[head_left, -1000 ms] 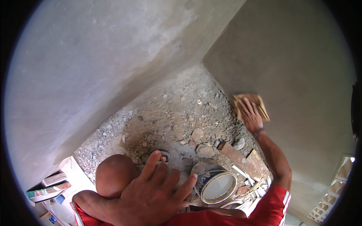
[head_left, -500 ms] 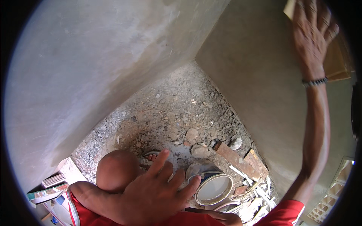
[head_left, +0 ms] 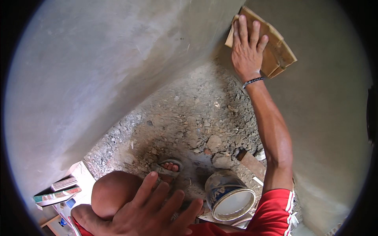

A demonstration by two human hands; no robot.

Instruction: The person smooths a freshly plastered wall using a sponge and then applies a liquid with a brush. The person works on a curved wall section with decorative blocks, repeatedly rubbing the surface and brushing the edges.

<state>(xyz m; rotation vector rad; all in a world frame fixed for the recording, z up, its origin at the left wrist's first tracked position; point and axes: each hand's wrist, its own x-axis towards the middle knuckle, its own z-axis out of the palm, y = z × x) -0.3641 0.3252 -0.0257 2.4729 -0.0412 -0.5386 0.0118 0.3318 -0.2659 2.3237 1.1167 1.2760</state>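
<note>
The right hand (head_left: 247,49) presses a folded brown cardboard pad (head_left: 271,47) flat against the grey plastered wall (head_left: 327,118), fingers spread, for even contact. The left hand (head_left: 151,214), open and gripping nothing, braces on the bent knee (head_left: 112,192).

one bucket (head_left: 229,195), one cardboard piece (head_left: 275,51), two hands

Bucket (head_left: 229,196) on rubble floor (head_left: 189,114) right of sandalled foot (head_left: 168,169), wooden float (head_left: 271,47) on wall (head_left: 334,118) beyond.
</note>
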